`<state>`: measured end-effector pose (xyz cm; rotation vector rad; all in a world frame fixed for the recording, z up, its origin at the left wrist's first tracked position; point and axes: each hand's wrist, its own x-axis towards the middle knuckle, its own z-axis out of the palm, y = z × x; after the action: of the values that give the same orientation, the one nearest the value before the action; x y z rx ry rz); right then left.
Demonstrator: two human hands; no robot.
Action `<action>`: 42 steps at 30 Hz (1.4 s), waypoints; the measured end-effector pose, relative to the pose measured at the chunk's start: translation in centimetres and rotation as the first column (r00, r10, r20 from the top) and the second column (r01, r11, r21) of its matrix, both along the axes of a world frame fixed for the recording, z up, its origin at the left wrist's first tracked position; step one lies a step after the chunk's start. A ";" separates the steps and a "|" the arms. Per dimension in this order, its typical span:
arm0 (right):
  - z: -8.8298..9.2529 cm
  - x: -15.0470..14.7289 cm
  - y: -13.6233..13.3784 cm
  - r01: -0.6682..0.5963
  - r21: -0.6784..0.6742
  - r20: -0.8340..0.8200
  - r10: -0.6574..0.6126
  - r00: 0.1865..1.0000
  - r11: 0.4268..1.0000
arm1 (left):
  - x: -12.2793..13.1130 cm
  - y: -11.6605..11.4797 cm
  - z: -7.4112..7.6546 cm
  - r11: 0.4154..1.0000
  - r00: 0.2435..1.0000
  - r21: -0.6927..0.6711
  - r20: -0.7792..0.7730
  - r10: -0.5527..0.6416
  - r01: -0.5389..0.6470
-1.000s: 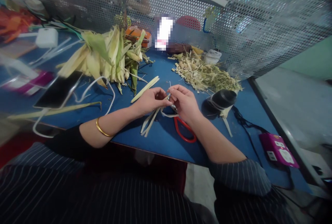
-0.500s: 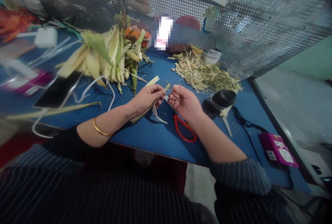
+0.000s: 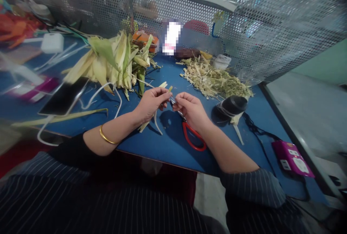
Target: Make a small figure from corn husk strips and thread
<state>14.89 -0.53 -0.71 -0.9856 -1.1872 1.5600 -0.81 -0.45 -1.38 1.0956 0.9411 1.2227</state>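
Both hands meet just above the near middle of the blue tabletop (image 3: 168, 143). The left hand (image 3: 150, 103) has its thumb and fingers pinched shut on a few thin pale corn-husk strips (image 3: 155, 120), whose loose ends hang down to the table near the wrist. The right hand (image 3: 191, 110) is curled almost into a fist, its fingertips closed on the upper end of the same strips, touching the left fingertips. Red-handled scissors (image 3: 193, 137) lie on the table under the right wrist. A heap of yellow-green corn husks (image 3: 116, 60) sits far left, shredded husk scraps (image 3: 217, 80) far right, and a black phone (image 3: 63, 96) lies left
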 end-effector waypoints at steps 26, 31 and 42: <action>0.5 0.3 0.1 -0.025 0.253 0.341 -0.065 0.938 0.967 | 0.1 -0.1 0.5 0.977 0.991 -0.199 0.123 -0.048 0.072; 0.5 0.5 -0.1 -0.139 0.305 0.519 -0.042 0.854 0.942 | 0.2 -0.1 0.7 0.977 0.995 -0.212 0.099 -0.013 0.034; 1.3 1.2 -0.1 -0.197 0.383 0.655 -0.114 0.747 0.902 | -0.2 -0.2 0.8 0.997 0.957 0.020 -0.279 0.077 -0.074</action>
<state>16.07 -0.63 0.60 -1.2539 -1.9673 0.8889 -1.04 -0.61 -0.59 1.2719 1.2025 1.1528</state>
